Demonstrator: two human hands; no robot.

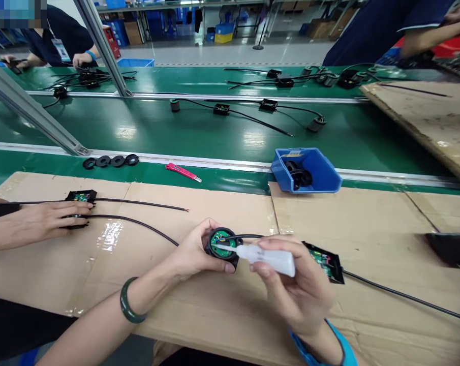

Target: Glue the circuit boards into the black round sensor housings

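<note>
Markings: the knife (pixel 182 172), a red cutter lying on the green strip just beyond the far edge of the cardboard (pixel 222 310), bears lettering on its handle that is too small to read. The white bottle (pixel 271 259) shows a faint marking, also unreadable. A label on the blue bin (pixel 327 175), at the far edge of the cardboard, cannot be read. The badge (pixel 61 50) on the co-worker at the far left is likewise illegible.

Position: the round housing (pixel 234 262) is held above the cardboard, toward the near edge of the table. It sits between the thumb and fingers of the left hand (pixel 199 249), which are closed around its left and near sides; its open face exposes a green circuit board (pixel 217 238).

The right hand (pixel 296 277) grips the bottle between thumb and fingers. The nozzle (pixel 227 248) points left across the board; contact cannot be determined. A rectangular housing (pixel 324 262) lies on the cardboard just beyond the right hand, its cable (pixel 405 295) running toward the right edge.
</note>
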